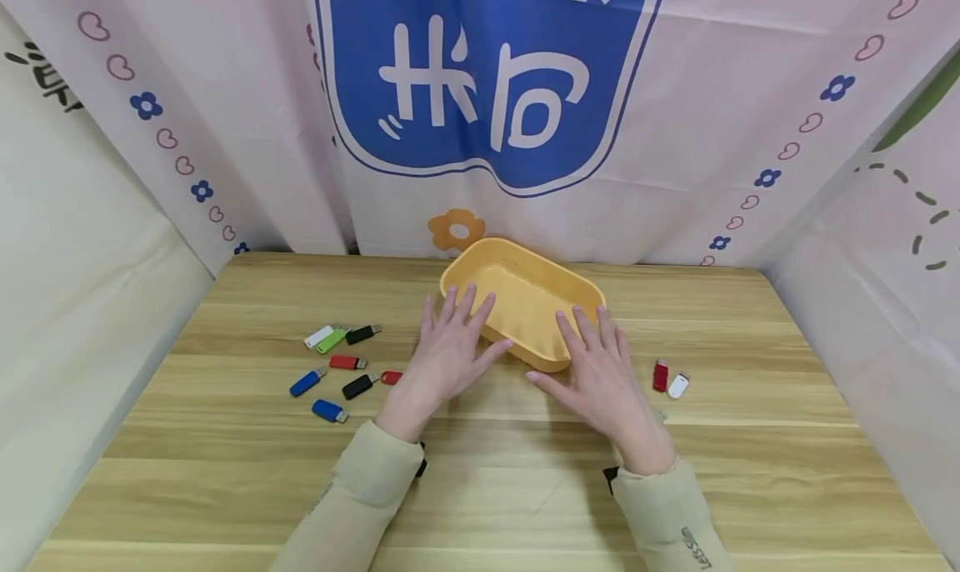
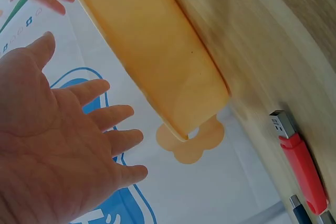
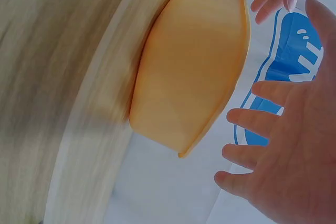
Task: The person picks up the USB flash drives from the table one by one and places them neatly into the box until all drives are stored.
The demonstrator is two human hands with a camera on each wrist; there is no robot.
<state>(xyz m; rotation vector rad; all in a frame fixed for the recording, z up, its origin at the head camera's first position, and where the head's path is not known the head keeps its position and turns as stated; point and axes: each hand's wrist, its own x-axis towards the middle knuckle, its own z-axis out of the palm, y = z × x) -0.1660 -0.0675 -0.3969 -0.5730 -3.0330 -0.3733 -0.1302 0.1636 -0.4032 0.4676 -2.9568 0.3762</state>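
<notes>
A shallow yellow plastic bin [image 1: 525, 259] stands at an angle near the table's back edge, with nothing visible inside it. My left hand [image 1: 447, 357] is spread above its near left side, fingers straight. Over the near right corner hovers my right hand [image 1: 600, 380], also with fingers extended. Both wrist views show a gap between the palms and the bin wall [image 2: 157, 51], and neither hand holds anything. Closest to my left hand is a red USB stick [image 2: 304, 174], partly hidden behind the wrist in the head view.
Several USB sticks lie left of the bin, among them a green one [image 1: 332, 340], a black one [image 1: 360, 386] and a blue one [image 1: 330, 410]. On the right are a dark red stick [image 1: 660, 376] and a white one [image 1: 678, 386]. A printed curtain [image 1: 675, 180] hangs behind the table.
</notes>
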